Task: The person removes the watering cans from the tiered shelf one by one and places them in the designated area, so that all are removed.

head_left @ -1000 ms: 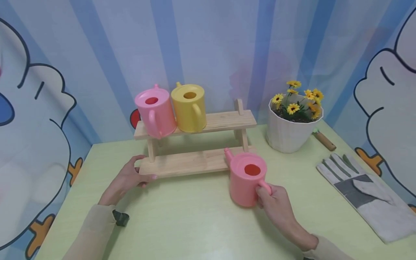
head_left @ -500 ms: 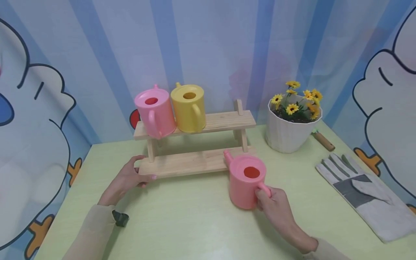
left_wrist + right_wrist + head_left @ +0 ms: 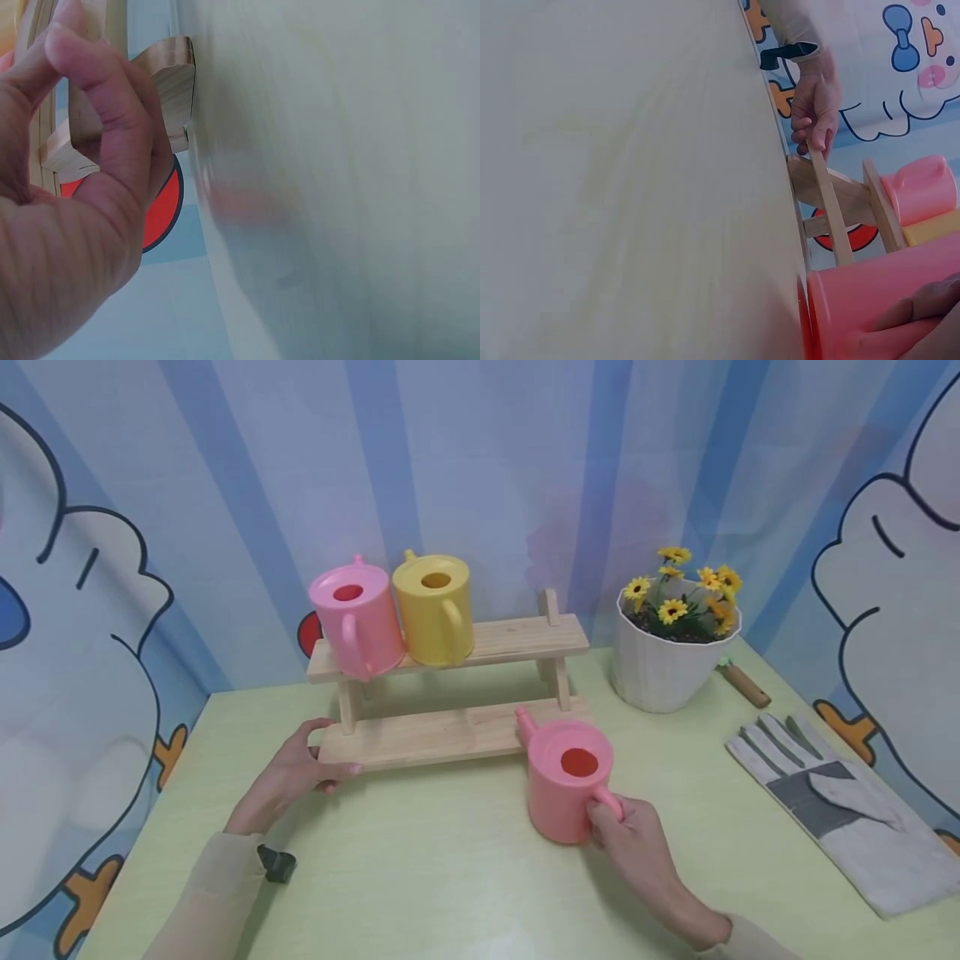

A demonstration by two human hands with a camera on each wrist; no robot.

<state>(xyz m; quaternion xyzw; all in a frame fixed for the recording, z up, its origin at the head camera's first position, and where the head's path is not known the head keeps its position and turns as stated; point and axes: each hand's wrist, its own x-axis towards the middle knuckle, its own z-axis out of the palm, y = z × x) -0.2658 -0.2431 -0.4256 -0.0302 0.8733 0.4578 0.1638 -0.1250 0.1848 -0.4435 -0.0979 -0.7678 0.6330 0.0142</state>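
Observation:
My right hand grips the handle of a pink watering can, spout pointing back and left toward the shelf. In the right wrist view, the base of this can is right at the tabletop. My left hand holds the left end of the lower board of a two-tier wooden shelf, thumb on top and fingers curled below, as the left wrist view also shows. On the upper tier, a second pink watering can and a yellow watering can stand side by side at the left, handles facing me.
A white pot with yellow flowers stands right of the shelf. Behind it lies a wooden-handled tool. A grey-and-white work glove lies flat on the right of the table. A blue striped curtain hangs behind.
The pink watering can in my right hand has come down and slightly toward me. My left hand has stayed on the shelf board.

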